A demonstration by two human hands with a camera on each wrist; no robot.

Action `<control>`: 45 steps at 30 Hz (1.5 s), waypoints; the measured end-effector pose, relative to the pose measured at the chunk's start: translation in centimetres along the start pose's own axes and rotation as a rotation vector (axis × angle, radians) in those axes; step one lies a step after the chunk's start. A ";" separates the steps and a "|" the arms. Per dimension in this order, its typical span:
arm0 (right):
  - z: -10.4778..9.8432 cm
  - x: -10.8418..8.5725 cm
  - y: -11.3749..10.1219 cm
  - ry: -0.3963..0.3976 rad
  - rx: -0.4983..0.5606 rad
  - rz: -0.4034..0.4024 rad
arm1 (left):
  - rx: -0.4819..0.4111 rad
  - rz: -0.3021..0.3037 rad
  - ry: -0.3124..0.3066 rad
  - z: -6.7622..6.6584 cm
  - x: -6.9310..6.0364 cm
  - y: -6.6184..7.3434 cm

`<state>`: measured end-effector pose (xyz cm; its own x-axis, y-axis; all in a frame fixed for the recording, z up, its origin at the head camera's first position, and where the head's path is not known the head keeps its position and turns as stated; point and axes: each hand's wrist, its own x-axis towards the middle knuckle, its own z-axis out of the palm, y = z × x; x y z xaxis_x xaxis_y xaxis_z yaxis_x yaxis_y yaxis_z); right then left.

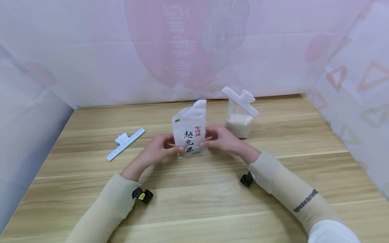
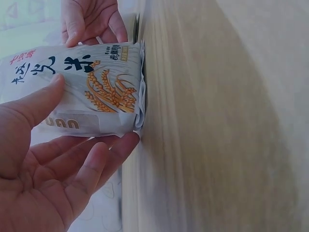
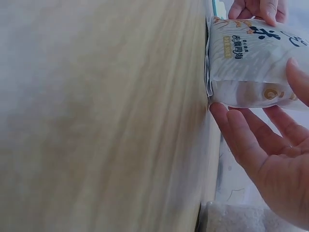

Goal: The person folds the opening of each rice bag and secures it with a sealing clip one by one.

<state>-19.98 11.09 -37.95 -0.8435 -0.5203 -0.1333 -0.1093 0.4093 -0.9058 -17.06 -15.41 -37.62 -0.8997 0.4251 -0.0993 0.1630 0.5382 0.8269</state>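
Observation:
A white rice bag (image 1: pixel 189 125) with dark and red lettering stands upright on the table, its top edge slanted and uneven. My left hand (image 1: pixel 156 148) holds its left side, the thumb lying on the front. On the other side my right hand (image 1: pixel 223 138) grips the bag in the same way, thumb forward. Seen from the left wrist, orange grain ears decorate the front of the bag (image 2: pixel 108 89), whose lower edge meets the tabletop. The right wrist view shows the fingers of the right hand (image 3: pixel 275 159) along the bag's side and bottom corner.
A pale blue bag clip (image 1: pixel 126 144) lies on the table to the left. Behind my right hand stands a clear bag of rice (image 1: pixel 238 125), closed by a white clip (image 1: pixel 240 100) set aslant. A printed cloth (image 1: pixel 273 60) borders the wooden table (image 1: pixel 194 209) at the back and sides.

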 end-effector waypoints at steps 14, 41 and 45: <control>-0.6 -2.8 0.0 -0.048 -0.050 -0.085 | -0.029 0.011 -0.029 1.6 -1.2 1.2; -0.6 -6.9 0.2 -0.122 0.016 -0.105 | -0.062 0.040 -0.141 3.6 -2.6 2.7; -0.5 -7.2 0.3 -0.124 0.014 -0.110 | -0.056 0.044 -0.156 3.6 -2.9 3.0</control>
<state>-14.22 15.36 -37.07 -0.7555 -0.6502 -0.0804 -0.1898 0.3347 -0.9230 -12.50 -12.40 -36.84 -0.8179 0.5572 -0.1435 0.1742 0.4774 0.8613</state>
